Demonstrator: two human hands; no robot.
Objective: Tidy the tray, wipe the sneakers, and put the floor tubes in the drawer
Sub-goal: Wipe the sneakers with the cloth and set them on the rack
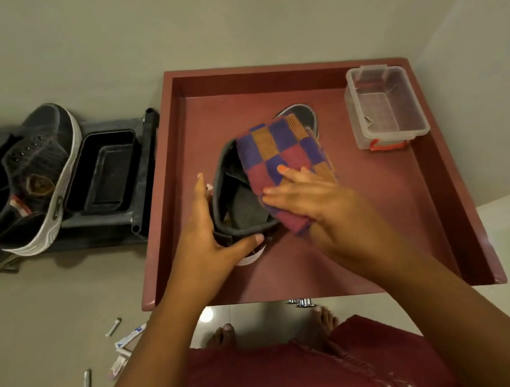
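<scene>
- Standing over a reddish-brown tray point(447, 201), a person looks down at both bare hands working on a dark sneaker point(239, 208) that lies inside it.
- Left hand point(208, 241) grasps the sneaker's heel end, fingers along the outer side and thumb hooked across the back of the collar.
- Right hand point(318, 198) presses a checked cloth point(284, 154) of purple, orange and red squares onto the top of the sneaker; the fingers lie fairly straight and flat on the fabric.
- The cloth covers most of the shoe's upper; only the toe shows beyond it, toward the tray's far side.
- A clear plastic box point(386, 106) with a red clip sits in the tray's far right corner, apart from the shoe.
- To the left of the tray, a second sneaker point(36, 178), dark with a white sole, rests on a grey mat point(117, 232), just beside a black rectangular container point(103, 173).
- Small tubes point(113, 327) and white sachets point(130, 337) lie scattered on the pale floor, near the left arm.
- Bare toes and a dark red garment fill the bottom of the view.
</scene>
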